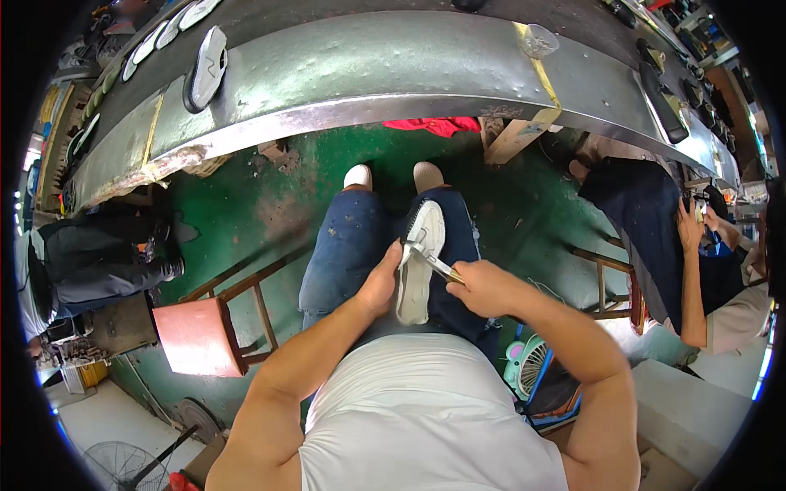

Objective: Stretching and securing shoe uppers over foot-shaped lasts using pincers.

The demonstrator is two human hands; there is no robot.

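A white, unfinished-looking shoe [416,290] lies lengthwise over my lap, its toe end pointing away from me. Small dark marks run along the rim at that toe end. My left hand [381,278] grips the shoe's left side, fingers partly hidden behind it. In my right hand [485,288] is a pair of metal pincers [438,264], fist closed round the handle. Their metal head meets the shoe near its middle, by my left fingertips. What exactly the jaws bite on is too small to make out.
Ahead runs a long metal-topped bench [368,69], with a white shoe [208,69] on its left part and a clear cup [540,41] further right. A pink-seated stool [199,340] stands left, a green fan [526,364] by my right side. Other people sit at both sides.
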